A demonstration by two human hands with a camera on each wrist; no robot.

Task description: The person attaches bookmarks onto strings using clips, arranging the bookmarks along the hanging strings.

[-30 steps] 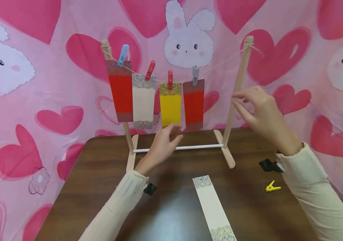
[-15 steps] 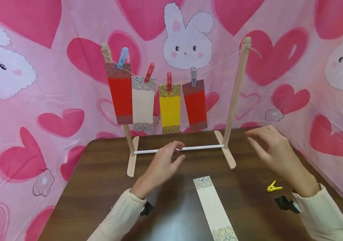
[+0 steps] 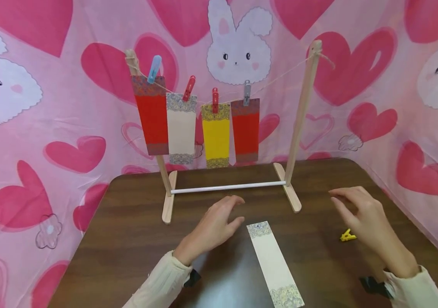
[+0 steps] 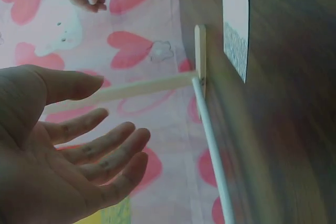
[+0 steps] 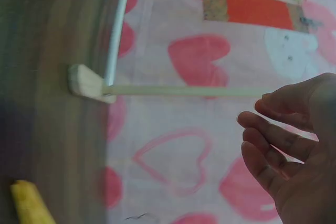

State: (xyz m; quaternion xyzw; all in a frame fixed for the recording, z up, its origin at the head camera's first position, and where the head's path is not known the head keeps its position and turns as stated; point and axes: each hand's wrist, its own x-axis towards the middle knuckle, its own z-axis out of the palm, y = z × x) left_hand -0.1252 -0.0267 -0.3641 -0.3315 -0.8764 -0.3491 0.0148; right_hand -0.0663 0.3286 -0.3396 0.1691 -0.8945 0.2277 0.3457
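My left hand (image 3: 215, 226) hovers over the table, fingers relaxed and holding nothing, just left of a long cream paper strip (image 3: 274, 265) with lacy patterned ends. My right hand (image 3: 366, 222) is in the air above a yellow clothespin (image 3: 347, 235), partly covering it; its fingers are loosely bent around nothing. Behind them, a string (image 3: 280, 78) carries a red strip (image 3: 152, 117) under a blue clothespin (image 3: 154, 69), a cream strip (image 3: 181, 128) and a yellow strip (image 3: 216, 139) under red clothespins, and another red strip (image 3: 245, 132) under a grey clothespin (image 3: 247, 93).
The string is tied between two wooden posts (image 3: 304, 109) on flat wooden feet (image 3: 290, 194). A white rod (image 3: 228, 187) joins the posts low down. The brown table (image 3: 119, 239) meets a pink curtain (image 3: 69, 107) with hearts and rabbits behind.
My right hand has come down and right, from beside the right post to above the yellow clothespin. My left hand has lowered toward the cream strip on the table. The right-hand red strip swung slightly.
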